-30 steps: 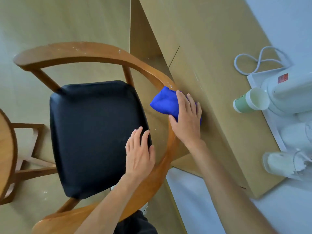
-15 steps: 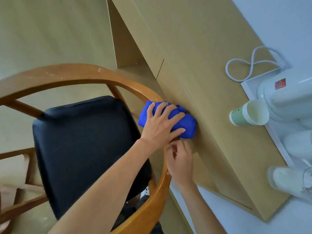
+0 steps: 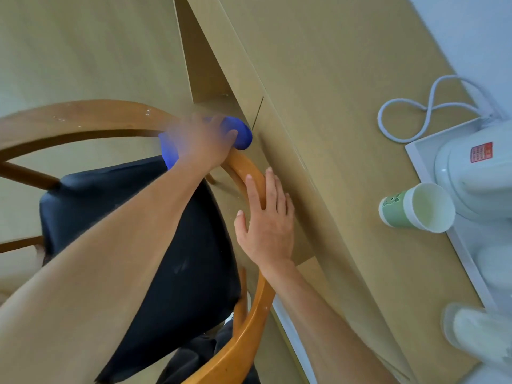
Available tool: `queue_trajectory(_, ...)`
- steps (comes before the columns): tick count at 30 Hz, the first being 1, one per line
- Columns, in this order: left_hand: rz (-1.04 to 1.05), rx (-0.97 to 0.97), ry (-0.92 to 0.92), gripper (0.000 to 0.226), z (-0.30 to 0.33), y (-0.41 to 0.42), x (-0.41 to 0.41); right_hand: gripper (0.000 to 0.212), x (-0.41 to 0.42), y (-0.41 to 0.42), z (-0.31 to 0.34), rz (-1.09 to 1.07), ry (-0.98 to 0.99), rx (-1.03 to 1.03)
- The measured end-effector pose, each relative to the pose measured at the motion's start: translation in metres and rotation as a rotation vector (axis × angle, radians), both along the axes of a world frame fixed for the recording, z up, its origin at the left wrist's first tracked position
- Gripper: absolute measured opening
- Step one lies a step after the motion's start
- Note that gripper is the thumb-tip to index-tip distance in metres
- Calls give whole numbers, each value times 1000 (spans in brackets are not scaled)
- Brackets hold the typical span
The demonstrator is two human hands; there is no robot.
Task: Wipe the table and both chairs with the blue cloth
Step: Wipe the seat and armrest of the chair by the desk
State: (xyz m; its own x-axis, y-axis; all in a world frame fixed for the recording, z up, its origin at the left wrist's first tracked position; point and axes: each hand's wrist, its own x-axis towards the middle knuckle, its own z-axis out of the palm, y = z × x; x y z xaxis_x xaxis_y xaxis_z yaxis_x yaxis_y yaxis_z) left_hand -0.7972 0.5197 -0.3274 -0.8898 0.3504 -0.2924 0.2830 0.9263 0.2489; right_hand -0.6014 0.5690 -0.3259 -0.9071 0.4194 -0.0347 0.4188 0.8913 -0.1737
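Note:
A wooden chair [image 3: 83, 117] with a curved rail and black seat [image 3: 155, 223] fills the left and centre. My left hand [image 3: 202, 145], blurred by motion, presses the blue cloth [image 3: 242, 135] onto the curved rail at its far right bend. My right hand [image 3: 266, 220] lies flat with fingers spread on the rail nearer to me, holding nothing. The tan wooden table [image 3: 332, 112] runs along the right, right beside the chair rail.
On the table's right side stand a green and white paper cup [image 3: 415, 207], a white tray [image 3: 421, 162] holding a white kettle [image 3: 476, 173], a looped white cable [image 3: 426, 106] and a clear glass [image 3: 482, 331]. Pale floor lies to the left.
The cloth passed from my right hand to my left, which has slid it up along the chair rail. My right hand let go and now rests flat on the rail.

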Motion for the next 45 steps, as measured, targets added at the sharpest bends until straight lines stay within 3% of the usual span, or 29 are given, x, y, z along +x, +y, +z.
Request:
queue_trajectory(4,-101,48,17,54,15,-1,30,60,1,7,4,14,148,-243)
queue_trajectory(7,-218,92,74,57,21,1,49,60,2,14,11,-52,251,-592)
queue_trajectory(9,-244,103,67,57,16,3,37,58,3,20,19,-124,245,-836)
queue_trajectory(11,-184,51,61,56,6,-6,4,55,3,24,20,-137,207,-910)
queue_trajectory(13,-91,-25,78,54,-5,-20,-30,55,2,20,16,-107,200,-759)
queue_trajectory(15,-67,-79,108,53,-14,-29,-47,58,0,14,8,-75,183,-473)
queue_trajectory(17,-33,-69,116,53,-16,-28,-45,59,-4,9,3,-80,140,-227)
queue_trajectory(19,0,1,85,54,-10,-20,-26,62,-5,5,4,-96,85,-122)
queue_trajectory(25,-157,278,63,55,7,2,48,68,-4,4,5,-99,0,-87)
queue_trajectory(28,-189,216,47,57,-1,-11,13,72,-5,5,8,-86,12,-106)
queue_trajectory(32,-86,-35,142,56,-16,-37,-49,70,-5,6,7,-80,5,-115)
queue_trajectory(35,69,-89,137,55,-13,-43,-61,70,-5,5,7,-85,19,-110)
queue_trajectory(38,115,-19,113,55,-8,-20,-24,67,-6,4,8,-98,27,-99)
queue_trajectory(42,25,247,32,56,5,2,31,66,-7,4,9,-97,10,-77)
queue_trajectory(45,-69,215,2,52,5,-6,21,67,-7,3,9,-92,15,-52)
